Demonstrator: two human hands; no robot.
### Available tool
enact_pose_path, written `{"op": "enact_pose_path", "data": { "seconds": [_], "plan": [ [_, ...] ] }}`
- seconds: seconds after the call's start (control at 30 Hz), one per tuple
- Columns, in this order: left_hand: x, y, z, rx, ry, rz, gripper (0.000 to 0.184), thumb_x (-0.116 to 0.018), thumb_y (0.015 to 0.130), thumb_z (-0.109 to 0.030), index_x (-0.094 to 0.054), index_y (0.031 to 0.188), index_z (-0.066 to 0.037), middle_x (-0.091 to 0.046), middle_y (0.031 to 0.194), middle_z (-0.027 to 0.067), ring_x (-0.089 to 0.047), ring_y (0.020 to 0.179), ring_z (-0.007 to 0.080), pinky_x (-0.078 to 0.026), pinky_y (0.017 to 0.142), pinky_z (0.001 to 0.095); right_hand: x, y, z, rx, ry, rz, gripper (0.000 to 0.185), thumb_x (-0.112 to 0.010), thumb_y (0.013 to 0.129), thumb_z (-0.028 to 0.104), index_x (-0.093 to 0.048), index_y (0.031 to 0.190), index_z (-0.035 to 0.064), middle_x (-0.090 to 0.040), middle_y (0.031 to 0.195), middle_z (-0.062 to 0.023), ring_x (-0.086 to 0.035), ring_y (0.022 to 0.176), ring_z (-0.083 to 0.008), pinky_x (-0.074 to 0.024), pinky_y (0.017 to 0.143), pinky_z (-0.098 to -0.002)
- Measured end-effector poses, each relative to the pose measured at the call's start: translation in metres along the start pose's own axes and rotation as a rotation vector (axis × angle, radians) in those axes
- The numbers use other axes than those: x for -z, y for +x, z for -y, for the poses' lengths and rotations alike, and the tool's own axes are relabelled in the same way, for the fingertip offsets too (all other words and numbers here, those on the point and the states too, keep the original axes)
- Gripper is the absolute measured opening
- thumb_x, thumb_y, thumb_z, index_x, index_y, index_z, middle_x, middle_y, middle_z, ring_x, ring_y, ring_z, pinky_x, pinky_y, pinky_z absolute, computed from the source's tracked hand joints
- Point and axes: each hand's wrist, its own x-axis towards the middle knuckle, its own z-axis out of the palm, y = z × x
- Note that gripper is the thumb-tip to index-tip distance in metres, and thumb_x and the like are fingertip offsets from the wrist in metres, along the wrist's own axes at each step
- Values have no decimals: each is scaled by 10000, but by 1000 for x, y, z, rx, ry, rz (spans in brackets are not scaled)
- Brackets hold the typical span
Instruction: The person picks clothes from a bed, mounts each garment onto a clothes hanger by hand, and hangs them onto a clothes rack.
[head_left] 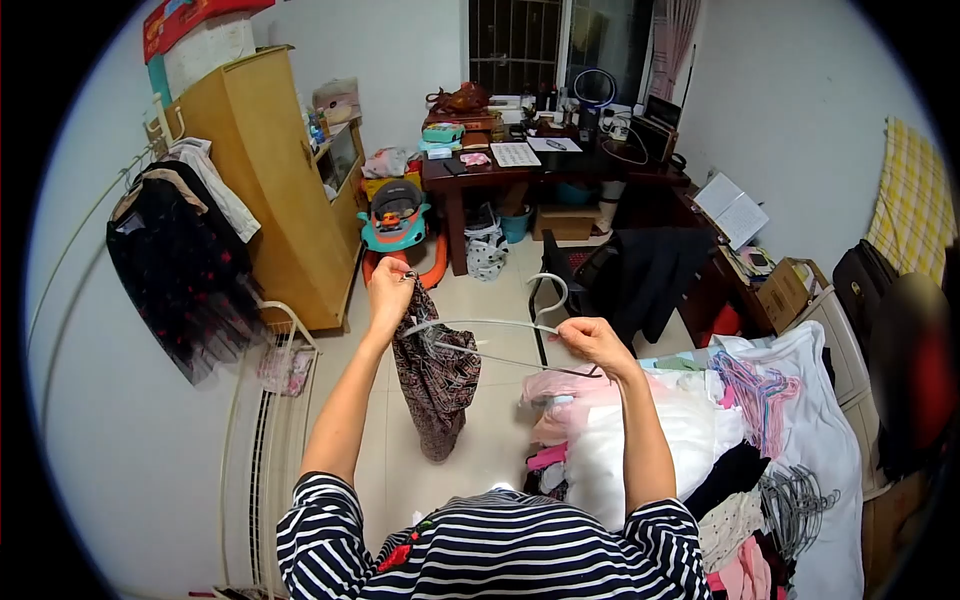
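While the left hand [388, 290] is raised ahead of the person, its thumb and fingers pinch the top edge of a dark patterned garment [437, 400]; the other fingers are curled in, and their tips are hard to see. The garment hangs straight down from that pinch, directly below the left hand and well to the left of the right one, in front of the pale tiled floor [400, 500]. Its folds are bunched, so what kind of garment it is cannot be told. A grey hanger [490, 321] spans the gap between the two hands, its left end meeting the upper part of the cloth; whether that end lies inside a fold or against the outside is unclear. The right hand [600, 345] grips the hanger near its other end, thumb and forefinger closed on the bar, the remaining fingers bent and partly hidden behind the knuckles. Beneath the right forearm, which covers part of it, lies a heap of pink and white clothes [600, 450]. Farther right come pink and blue hangers [765, 390], then a bundle of grey hangers [798, 510]. A dark and red shape [915, 360] at the right edge is too blurred to identify.
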Motion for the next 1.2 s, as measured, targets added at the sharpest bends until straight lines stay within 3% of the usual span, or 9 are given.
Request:
{"op": "enact_pose_path", "data": {
  "seconds": [0.37,0.5,0.53,0.67,0.7,0.83,0.97,1.1,1.2],
  "plan": [
    [-13,-18,-38,-176,23,-55,131,-539,749,-2,-551,880,0,-533,649,116,-502,587,200,-420,581,335,-60,10,4,195,-181,-173,195,-613,848,168,-665,878,-18,-582,628,-22,-494,590,-59,-393,531,-237],
    [4,-13,-45,-205,10,-112,154,-523,720,34,-542,870,6,-478,612,100,-473,567,200,-410,568,335,-44,7,5,252,-201,-273,190,-616,849,157,-671,884,-22,-561,632,3,-471,588,-56,-379,524,-227],
    [8,-9,-41,-238,70,-150,174,-559,707,54,-529,870,1,-526,595,138,-534,551,272,-414,549,370,-37,2,11,206,-128,-271,172,-606,869,132,-657,895,-30,-554,687,43,-468,633,-29,-376,552,-192],
    [8,-15,-41,-205,14,-114,163,-575,721,51,-530,869,1,-527,592,125,-520,539,271,-413,548,367,-29,-9,21,214,-76,-328,170,-622,861,135,-671,893,-24,-562,659,29,-476,598,-38,-380,533,-195],
    [3,-20,-48,-177,-43,-102,118,-558,744,18,-552,860,2,-538,639,99,-493,581,169,-413,569,316,-36,-5,14,301,-99,-367,171,-627,855,142,-677,873,-21,-551,616,17,-476,566,-44,-374,506,-204],
    [-21,-27,-58,-248,17,-76,180,-567,759,18,-549,936,-13,-551,701,84,-489,604,163,-418,580,292,-73,-8,15,289,-60,-437,171,-628,855,136,-665,874,-29,-538,613,28,-461,563,-38,-367,495,-211],
    [-21,-60,-102,-459,-103,89,186,-594,747,3,-598,933,-10,-467,649,93,-472,593,194,-393,566,309,-70,-8,14,291,65,-461,159,-648,842,120,-660,868,-36,-531,650,58,-427,577,-17,-337,500,-191],
    [6,-78,-136,-651,-9,227,126,-632,734,-55,-598,847,-10,-506,776,148,-526,708,291,-420,644,372,-43,-24,29,373,109,-486,106,-656,831,92,-655,814,-12,-536,656,65,-424,580,-5,-331,514,-174],
    [24,-76,-160,-1182,328,-46,210,-687,758,-251,-594,809,-70,-516,776,117,-529,749,245,-399,643,334,-36,-40,50,412,-2,-488,123,-655,825,97,-645,811,-25,-558,656,46,-455,602,-21,-364,532,-188]
  ]
}}
